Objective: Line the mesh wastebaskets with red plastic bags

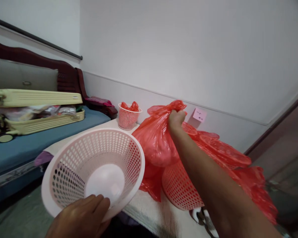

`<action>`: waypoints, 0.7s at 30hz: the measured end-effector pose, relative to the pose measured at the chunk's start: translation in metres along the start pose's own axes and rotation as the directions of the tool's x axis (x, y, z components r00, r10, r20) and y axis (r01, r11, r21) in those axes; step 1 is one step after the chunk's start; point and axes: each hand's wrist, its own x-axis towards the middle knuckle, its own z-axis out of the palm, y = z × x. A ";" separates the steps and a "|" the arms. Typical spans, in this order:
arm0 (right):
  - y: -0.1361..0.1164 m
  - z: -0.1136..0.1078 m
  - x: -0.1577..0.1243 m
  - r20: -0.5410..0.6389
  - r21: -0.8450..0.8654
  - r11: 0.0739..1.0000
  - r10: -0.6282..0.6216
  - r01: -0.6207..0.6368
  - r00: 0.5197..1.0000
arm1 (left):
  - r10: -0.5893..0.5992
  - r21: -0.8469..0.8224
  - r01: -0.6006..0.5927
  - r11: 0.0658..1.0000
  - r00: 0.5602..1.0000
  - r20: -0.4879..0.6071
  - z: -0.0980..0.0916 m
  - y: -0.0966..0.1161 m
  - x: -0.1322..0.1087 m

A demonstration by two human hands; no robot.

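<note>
We see plain white walls (188, 49) meeting in a corner, with a pale grey band (109, 91) along the bottom, a dark rail (39, 38) across the left wall and a small pink note (199, 114) on the far one. On the left we find a dark red wooden bench (67, 74) with a blue cushion (39, 138) bearing an open yellow suitcase (39, 98), and beside it a table (149, 211) under a pale cloth. Soft, even light falls over a greyish floor (12, 221).

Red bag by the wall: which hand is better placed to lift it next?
Right hand, probably: it grips the red bag at its top. The left hand holds the empty basket.
</note>
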 end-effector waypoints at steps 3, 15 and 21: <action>-0.039 -0.007 0.015 -0.055 0.140 0.988 -0.063 0.070 0.997 | -0.036 -0.042 0.039 0.998 0.997 0.073 -0.008 0.003 0.014; -0.154 0.022 -0.037 0.110 0.627 0.758 -0.317 0.182 0.942 | -0.030 -0.102 0.063 0.993 0.953 0.302 -0.020 -0.003 0.058; -0.168 0.036 -0.067 0.220 0.625 0.758 -0.398 0.185 0.891 | -0.042 -0.126 0.098 0.987 0.921 0.388 -0.027 -0.003 0.076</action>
